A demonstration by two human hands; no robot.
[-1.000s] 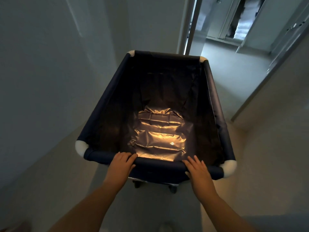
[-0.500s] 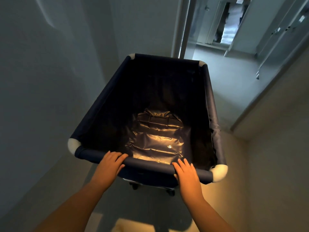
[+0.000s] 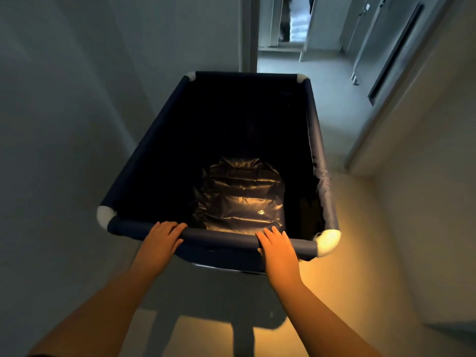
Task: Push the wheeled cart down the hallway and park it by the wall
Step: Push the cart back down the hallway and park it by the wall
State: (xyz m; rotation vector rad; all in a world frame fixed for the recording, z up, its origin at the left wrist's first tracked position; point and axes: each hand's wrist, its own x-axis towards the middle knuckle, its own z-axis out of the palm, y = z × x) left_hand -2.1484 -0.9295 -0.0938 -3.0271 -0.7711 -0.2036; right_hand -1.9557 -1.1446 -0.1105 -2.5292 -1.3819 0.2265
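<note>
The dark blue fabric cart [image 3: 164, 140] fills the middle of the view, its open bin seen from above with white corner caps [image 3: 104, 216] on the padded rim. Crinkled shiny lining [image 3: 239, 199] on the bin floor catches a warm glow; the rest of the inside is too dark to read. The cart stands in a narrow hallway, just beside the grey wall [image 3: 64, 112] at 9 o'clock.

On the near rim bar [image 3: 221, 235], at 6 o'clock of the bin, both hands rest. The left hand [image 3: 161, 239] lies over the bar with fingers curled across its top; the right hand [image 3: 279, 247] does the same nearer the right corner cap, thumb under the bar. Both are grasping the rim.

At 12 to 1 o'clock a doorway [image 3: 280, 34] opens onto pale floor [image 3: 332, 104]. A second wall [image 3: 425, 176] runs at 3 o'clock.
</note>
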